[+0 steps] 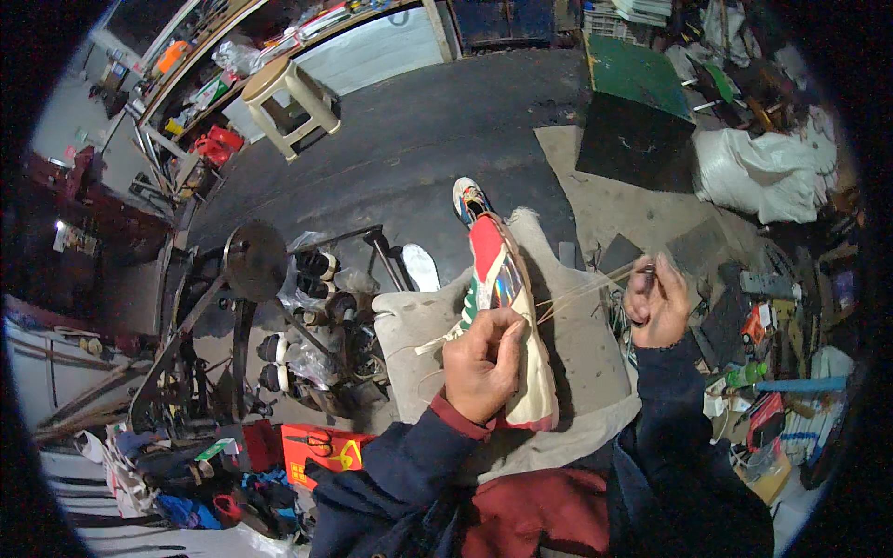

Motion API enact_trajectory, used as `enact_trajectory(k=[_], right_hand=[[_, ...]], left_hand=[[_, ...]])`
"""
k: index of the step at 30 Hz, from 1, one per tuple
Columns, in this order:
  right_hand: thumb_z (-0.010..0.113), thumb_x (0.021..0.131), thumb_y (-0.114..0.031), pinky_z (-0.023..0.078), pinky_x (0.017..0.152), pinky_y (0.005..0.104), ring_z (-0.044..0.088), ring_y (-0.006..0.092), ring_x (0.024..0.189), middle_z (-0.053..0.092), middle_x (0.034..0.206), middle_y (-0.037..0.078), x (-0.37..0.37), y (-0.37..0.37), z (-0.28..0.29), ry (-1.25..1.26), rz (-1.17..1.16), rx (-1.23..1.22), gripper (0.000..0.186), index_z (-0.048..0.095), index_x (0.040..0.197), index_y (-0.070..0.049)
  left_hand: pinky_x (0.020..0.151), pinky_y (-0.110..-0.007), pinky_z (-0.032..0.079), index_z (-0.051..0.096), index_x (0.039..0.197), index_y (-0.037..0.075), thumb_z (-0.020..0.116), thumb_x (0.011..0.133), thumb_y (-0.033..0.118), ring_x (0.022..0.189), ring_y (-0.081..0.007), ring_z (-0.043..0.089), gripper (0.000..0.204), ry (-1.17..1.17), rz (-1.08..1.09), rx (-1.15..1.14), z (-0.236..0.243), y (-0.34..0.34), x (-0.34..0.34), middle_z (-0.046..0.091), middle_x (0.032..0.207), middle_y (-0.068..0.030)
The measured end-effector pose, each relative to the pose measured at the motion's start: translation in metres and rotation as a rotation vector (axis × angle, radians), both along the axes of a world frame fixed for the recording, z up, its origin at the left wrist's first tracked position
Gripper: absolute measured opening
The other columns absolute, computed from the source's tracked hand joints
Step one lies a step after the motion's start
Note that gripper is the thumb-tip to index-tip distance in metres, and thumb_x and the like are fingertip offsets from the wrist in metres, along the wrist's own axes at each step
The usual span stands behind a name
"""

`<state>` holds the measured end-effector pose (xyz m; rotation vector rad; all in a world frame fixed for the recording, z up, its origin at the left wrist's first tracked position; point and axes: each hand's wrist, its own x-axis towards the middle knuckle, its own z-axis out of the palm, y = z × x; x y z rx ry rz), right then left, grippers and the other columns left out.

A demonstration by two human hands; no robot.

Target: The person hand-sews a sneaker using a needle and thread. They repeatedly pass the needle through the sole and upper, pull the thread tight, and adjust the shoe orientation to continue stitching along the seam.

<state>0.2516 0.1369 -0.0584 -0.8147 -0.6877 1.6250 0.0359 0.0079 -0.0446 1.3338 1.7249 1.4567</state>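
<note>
A cream sneaker (532, 381) with red, green and iridescent panels lies lengthwise on a worn grey cloth (409, 335) over my lap, toe away from me. My left hand (479, 367) is closed on its near half, thumb on the side. Thin pale thread (581, 292) stretches from the shoe's right side to my right hand (656, 302), which is raised to the right with fingers curled around the thread and a small dark item I cannot make out. Another sneaker (466, 195) shows just beyond the toe.
A black iron machine (251, 260) stands left, beside bagged shoes (310, 367) and a white insole (420, 268). Scissors (309, 440) lie on red packaging at lower left. Beyond are a stool (274, 84), a green box (633, 84) and a white sack (753, 177); clutter lines the right.
</note>
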Motion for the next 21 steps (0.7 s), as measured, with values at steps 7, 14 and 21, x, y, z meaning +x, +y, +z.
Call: enact_trajectory(k=[7, 14, 21], right_hand=[[0.06, 0.098, -0.029, 0.026, 0.04, 0.021, 0.042, 0.0084, 0.05, 0.042, 0.062, -0.001, 0.03, -0.003, -0.017, -0.234, 0.225, 0.092, 0.029, 0.053, 0.084, -0.004], [0.055, 0.101, -0.03, 0.029, 0.04, 0.0199, 0.047, 0.011, 0.066, 0.051, 0.082, 0.005, 0.062, 0.017, -0.025, -0.245, 0.036, 0.21, 0.028, 0.048, 0.086, -0.008], [0.05, 0.104, -0.042, 0.024, 0.041, 0.0273, 0.029, 0.0111, 0.047, 0.037, 0.064, -0.002, 0.188, 0.067, -0.102, 0.225, -0.454, 0.008, 0.036, 0.05, 0.084, -0.012]], left_hand=[[0.059, -0.025, 0.048, 0.067, 0.096, 0.0, 0.065, 0.094, 0.006, 0.062, -0.007, 0.06, 0.007, -0.008, 0.011, 0.033, -0.001, -0.002, -0.007, 0.066, 0.069, -0.0038], [0.062, -0.028, 0.051, 0.067, 0.096, 0.0, 0.065, 0.093, 0.007, 0.066, -0.0138, 0.067, 0.008, 0.022, -0.015, 0.116, -0.003, -0.005, -0.013, 0.067, 0.072, -0.0098], [0.061, -0.036, 0.052, 0.067, 0.095, 0.005, 0.067, 0.09, 0.01, 0.066, -0.0302, 0.068, 0.007, 0.023, 0.019, 0.156, -0.004, -0.007, -0.017, 0.068, 0.077, -0.0157]])
